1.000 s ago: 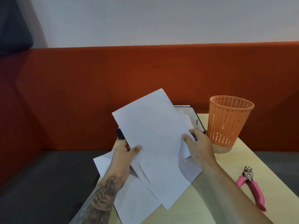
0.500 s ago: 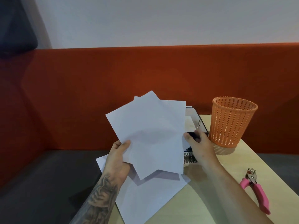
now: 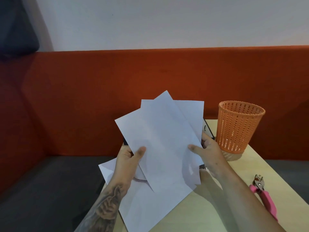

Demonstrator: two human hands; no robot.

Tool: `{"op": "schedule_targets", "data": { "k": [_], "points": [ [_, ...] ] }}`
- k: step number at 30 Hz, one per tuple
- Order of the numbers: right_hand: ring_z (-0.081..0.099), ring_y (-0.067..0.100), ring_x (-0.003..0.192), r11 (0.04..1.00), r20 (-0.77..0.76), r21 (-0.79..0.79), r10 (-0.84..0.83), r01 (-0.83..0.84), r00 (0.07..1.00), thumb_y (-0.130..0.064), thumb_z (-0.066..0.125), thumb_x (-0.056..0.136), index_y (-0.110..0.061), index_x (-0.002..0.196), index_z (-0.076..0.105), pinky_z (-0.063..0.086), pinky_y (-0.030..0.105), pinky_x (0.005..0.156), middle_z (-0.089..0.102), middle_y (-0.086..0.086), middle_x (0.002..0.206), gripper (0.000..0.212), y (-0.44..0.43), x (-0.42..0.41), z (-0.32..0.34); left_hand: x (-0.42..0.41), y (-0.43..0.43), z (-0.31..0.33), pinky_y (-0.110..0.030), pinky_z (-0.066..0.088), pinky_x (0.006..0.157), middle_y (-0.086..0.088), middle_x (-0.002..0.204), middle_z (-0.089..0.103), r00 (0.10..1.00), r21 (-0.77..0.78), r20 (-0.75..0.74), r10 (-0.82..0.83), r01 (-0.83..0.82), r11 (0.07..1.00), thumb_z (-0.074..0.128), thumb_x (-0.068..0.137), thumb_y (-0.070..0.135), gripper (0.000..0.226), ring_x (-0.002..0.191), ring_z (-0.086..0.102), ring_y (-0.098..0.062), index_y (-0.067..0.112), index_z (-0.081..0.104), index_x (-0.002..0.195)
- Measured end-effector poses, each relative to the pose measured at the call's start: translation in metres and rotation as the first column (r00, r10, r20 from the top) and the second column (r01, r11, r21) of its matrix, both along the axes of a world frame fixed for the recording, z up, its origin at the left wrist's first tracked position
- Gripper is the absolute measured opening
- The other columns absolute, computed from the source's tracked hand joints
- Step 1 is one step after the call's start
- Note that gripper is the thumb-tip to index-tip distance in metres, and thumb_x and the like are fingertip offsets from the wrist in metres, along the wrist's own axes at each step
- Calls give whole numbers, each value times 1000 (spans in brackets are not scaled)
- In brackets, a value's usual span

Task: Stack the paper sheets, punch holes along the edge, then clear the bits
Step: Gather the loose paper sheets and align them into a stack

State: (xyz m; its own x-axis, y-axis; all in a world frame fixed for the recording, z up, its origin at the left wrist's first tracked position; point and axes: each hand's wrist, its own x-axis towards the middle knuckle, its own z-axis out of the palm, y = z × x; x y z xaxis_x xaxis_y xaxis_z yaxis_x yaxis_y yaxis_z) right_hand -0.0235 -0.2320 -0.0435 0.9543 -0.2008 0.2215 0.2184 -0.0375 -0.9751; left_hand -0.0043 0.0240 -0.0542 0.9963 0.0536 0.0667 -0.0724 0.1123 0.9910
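Note:
I hold a loose fan of white paper sheets (image 3: pixel 163 141) upright above the table, their corners askew. My left hand (image 3: pixel 129 162) grips the fan's left edge with the thumb on the front. My right hand (image 3: pixel 208 152) grips the right edge. One more white sheet (image 3: pixel 148 208) lies flat on the table beneath, hanging over the left edge. A pink-handled hole punch (image 3: pixel 265 196) lies on the table at the right, apart from both hands.
An orange mesh basket (image 3: pixel 239 126) stands at the table's back right. A dark object with a white panel (image 3: pixel 207 129) sits behind the sheets, mostly hidden. The pale wooden table (image 3: pixel 217 211) is narrow; an orange sofa back and grey seat surround it.
The held sheets went from one raised sheet to a fan of several, lifted higher off the table. My right hand moved from the sheet to the dark object and back onto the fan's edge.

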Motion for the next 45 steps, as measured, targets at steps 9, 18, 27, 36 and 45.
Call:
{"op": "schedule_targets", "data": {
  "k": [9,18,27,36,45],
  "points": [
    [75,21,103,998,40,-52,-41,43,998,-17,66,100,-24,114,74,62,40,87,80,-6,110,18,4,-6,14,-3,-3,5,-42,59,83,2,113,73,999,-38,14,48,-47,998,63,99,26,11,97,72,-22,30,73,99],
    [75,10,100,965,140,-258,-2,39,990,0,69,94,-30,111,70,61,30,84,79,-9,108,35,-2,-20,54,-7,-10,30,-47,60,89,3,101,80,996,-7,87,-5,5,1000,63,100,25,14,98,75,-25,18,73,107],
    [74,13,98,993,209,-72,-75,92,975,0,62,98,-24,109,64,61,40,85,76,0,109,27,7,-28,74,-4,-19,80,-49,62,82,1,99,80,983,-45,180,24,-16,999,65,98,19,10,92,77,-24,17,70,107],
    [65,0,98,987,158,-97,-114,130,981,-10,60,101,-30,122,57,49,23,71,70,-14,110,30,17,-33,69,-8,-19,86,-45,58,88,-3,104,75,983,48,178,52,-62,997,60,98,9,10,101,71,-26,15,67,101],
    [65,13,110,986,65,-127,-102,109,993,-1,56,95,-31,124,54,52,29,78,69,-8,118,42,25,-30,48,-10,-18,79,-34,57,77,4,104,75,991,79,132,9,-20,997,50,103,6,24,96,71,-18,22,67,108]
  ]
}}
